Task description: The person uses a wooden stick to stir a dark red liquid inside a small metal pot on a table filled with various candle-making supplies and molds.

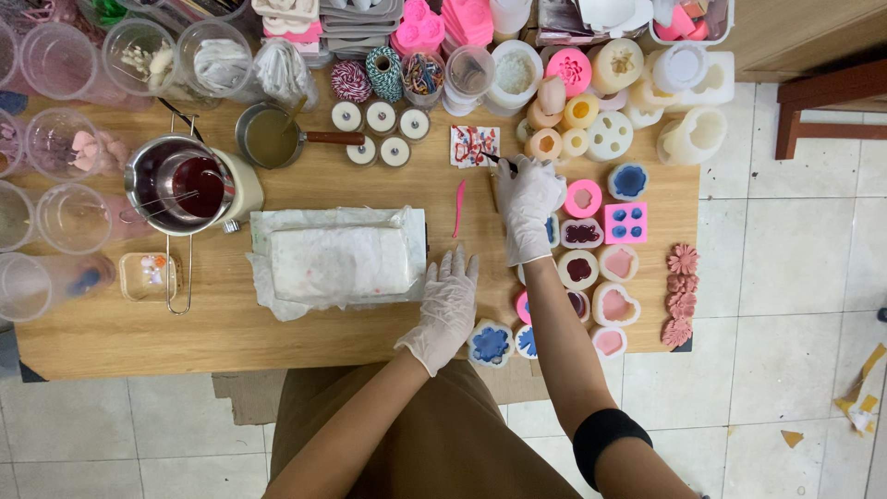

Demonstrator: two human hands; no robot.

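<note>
The white-gloved right hand (528,205) has its fingers pinched on a thin dark stick (496,160), tip touching the square red-and-blue-swirled white slab (475,145) near the wooden counter's (139,337) far edge. The white-gloved left hand (446,305) rests flat, fingers spread, beside the paper-covered white block (340,261).

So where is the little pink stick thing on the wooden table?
In the head view, the thin pink stick lies on the wooden table, just left of the gloved right hand and right of the white paper-covered block, below the small red-and-blue painted square tile.
</note>
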